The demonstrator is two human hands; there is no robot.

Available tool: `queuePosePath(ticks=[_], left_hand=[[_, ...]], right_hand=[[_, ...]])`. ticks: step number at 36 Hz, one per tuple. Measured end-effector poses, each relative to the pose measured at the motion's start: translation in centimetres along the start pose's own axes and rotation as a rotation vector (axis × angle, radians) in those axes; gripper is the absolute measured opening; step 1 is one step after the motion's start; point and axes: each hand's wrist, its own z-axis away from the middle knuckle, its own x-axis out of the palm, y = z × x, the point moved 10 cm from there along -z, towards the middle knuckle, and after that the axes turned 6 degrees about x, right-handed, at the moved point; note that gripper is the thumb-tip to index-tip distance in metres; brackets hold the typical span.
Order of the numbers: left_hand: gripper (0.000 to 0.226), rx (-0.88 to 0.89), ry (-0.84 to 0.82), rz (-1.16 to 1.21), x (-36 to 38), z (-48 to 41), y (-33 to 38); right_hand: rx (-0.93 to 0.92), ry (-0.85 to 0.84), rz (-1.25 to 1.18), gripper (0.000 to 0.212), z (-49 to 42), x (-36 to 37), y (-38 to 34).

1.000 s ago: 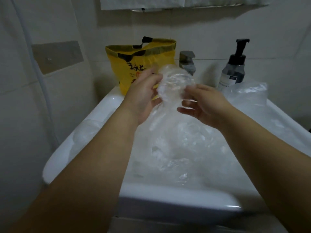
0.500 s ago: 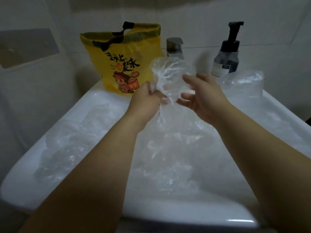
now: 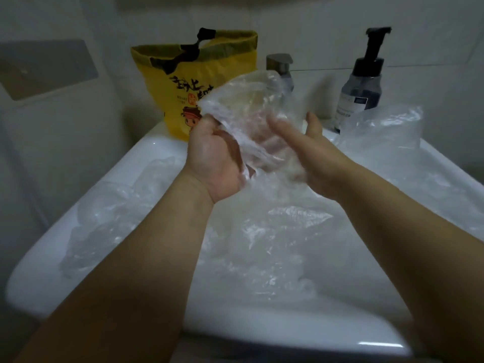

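Up over the sink (image 3: 288, 334), near its back edge, the left hand (image 3: 214, 158) holds a clear bag (image 3: 248, 100), fingers curled tight on it so it cannot drop. The right hand (image 3: 309, 153) lies flat against it, fingers straight, maybe to smooth it. More bags (image 3: 275, 244) lie in the sink below.

White sink (image 3: 288, 334) carries crumpled clear plastic (image 3: 275, 244) across its basin; yellow bag (image 3: 188, 74), faucet (image 3: 279, 65) and pump bottle (image 3: 362, 85) stand along the back.
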Motion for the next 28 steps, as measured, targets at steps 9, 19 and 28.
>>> queuePosePath(ticks=[9,19,28], left_hand=[[0.037,-0.070,0.303,-0.228,-5.2,-0.9,-0.9],[0.033,-0.100,0.216,-0.376,-4.7,-0.9,-1.3],[0.027,0.111,0.329,-0.275,-6.3,-1.7,0.8]], right_hand=[[-0.099,0.257,-0.147,0.017,0.0,-3.6,-1.1],[-0.051,0.183,-0.152,0.056,-0.4,-3.0,-0.7],[0.102,0.164,-0.468,0.011,-0.8,-3.2,1.0]])
